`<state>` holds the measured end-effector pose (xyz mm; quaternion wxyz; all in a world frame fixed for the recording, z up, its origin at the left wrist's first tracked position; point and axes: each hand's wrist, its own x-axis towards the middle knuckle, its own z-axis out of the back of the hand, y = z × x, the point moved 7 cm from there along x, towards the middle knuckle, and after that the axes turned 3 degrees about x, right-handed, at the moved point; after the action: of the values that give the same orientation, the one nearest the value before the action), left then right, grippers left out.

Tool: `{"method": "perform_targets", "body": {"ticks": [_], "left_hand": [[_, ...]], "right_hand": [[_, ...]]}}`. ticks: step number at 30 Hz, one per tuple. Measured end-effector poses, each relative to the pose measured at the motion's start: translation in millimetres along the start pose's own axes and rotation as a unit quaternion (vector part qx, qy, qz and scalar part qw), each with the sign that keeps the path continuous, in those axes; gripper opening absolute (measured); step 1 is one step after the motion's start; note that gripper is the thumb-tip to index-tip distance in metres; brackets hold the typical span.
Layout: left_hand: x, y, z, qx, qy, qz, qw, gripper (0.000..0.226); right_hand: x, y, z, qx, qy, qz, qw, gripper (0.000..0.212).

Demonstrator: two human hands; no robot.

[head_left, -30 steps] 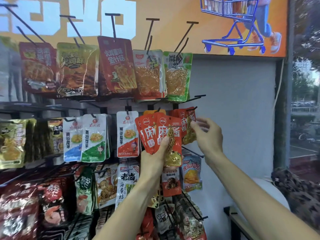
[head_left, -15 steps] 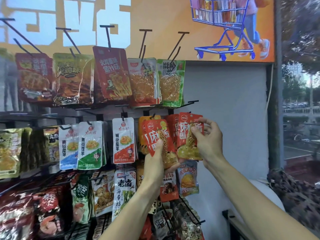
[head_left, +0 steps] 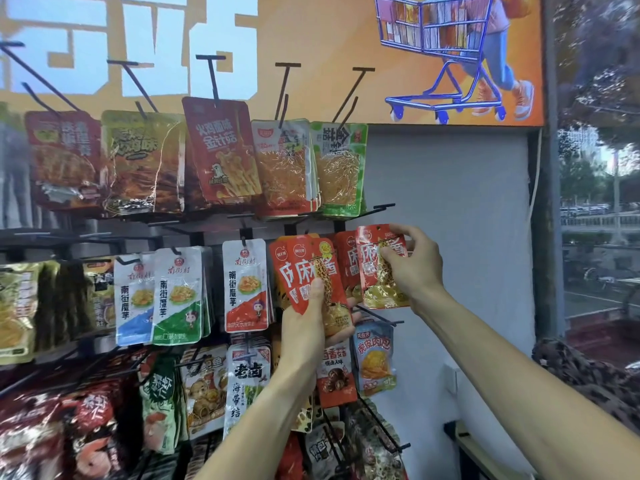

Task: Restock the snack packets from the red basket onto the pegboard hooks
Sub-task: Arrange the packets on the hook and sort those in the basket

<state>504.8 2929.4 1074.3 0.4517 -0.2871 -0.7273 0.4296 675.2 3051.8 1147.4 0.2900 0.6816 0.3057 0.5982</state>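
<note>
A red snack packet is pinched upright near its top by the right hand, its fingers curled round the right edge, long axis vertical, hang hole uppermost, just in front of the far-right peg hook in the middle row. It looks light, thin, crinkly and slippery, so a hold near the hole seems best. The left hand grips a fanned stack of matching packets beside it, thumb pressed across their fronts. Other hanging snacks fill the pegboard rack.
</note>
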Motion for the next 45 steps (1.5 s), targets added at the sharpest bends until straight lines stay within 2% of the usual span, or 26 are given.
{"method": "perform_targets", "body": {"ticks": [3, 9, 13, 16, 17, 19, 22, 25, 27, 30, 34, 37, 45], "left_hand": [[0, -1, 2, 0.005, 0.005, -0.002, 1.0, 0.043], [5, 0, 5, 0.008, -0.002, 0.014, 1.0, 0.043], [8, 3, 9, -0.007, -0.026, 0.037, 0.999, 0.041], [10, 5, 13, -0.019, -0.031, 0.039, 0.999, 0.042], [11, 6, 13, -0.02, -0.031, 0.039, 0.999, 0.043], [11, 8, 10, -0.023, -0.031, 0.04, 0.998, 0.044], [8, 10, -3, -0.012, -0.027, 0.037, 0.999, 0.039], [5, 10, -21, -0.008, -0.006, 0.033, 0.999, 0.03], [2, 8, -28, -0.003, 0.005, 0.032, 0.999, 0.027], [0, 6, -28, 0.014, 0.016, 0.035, 0.999, 0.041], [3, 10, -7, 0.045, -0.039, 0.033, 0.998, 0.047], [4, 7, 4, 0.046, -0.072, 0.022, 0.996, 0.048], [4, -2, 13, 0.082, -0.079, -0.031, 0.993, 0.048]], "right_hand": [[4, -5, -1, -0.016, -0.005, -0.002, 1.0, 0.041], [23, -20, -31, -0.068, 0.007, -0.042, 0.997, 0.029], [27, -32, -52, -0.085, 0.066, -0.075, 0.991, 0.045], [14, -30, -37, -0.123, 0.049, -0.055, 0.99, 0.043], [5, -28, -28, -0.11, 0.031, -0.047, 0.992, 0.036], [-20, -24, -16, -0.013, 0.016, -0.051, 0.999, 0.027], [-55, -17, -21, 0.128, 0.061, -0.076, 0.987, 0.034], [-65, -16, -24, 0.182, 0.042, -0.08, 0.979, 0.037], [-63, -17, -20, 0.163, 0.019, -0.072, 0.984, 0.034], [-58, -20, -12, 0.152, -0.004, -0.066, 0.986, 0.029], [-39, -11, 3, 0.14, -0.028, -0.036, 0.989, 0.028], [-23, -3, 7, 0.109, -0.03, -0.02, 0.993, 0.03], [-6, -6, 1, 0.023, -0.016, -0.021, 0.999, 0.034]]}}
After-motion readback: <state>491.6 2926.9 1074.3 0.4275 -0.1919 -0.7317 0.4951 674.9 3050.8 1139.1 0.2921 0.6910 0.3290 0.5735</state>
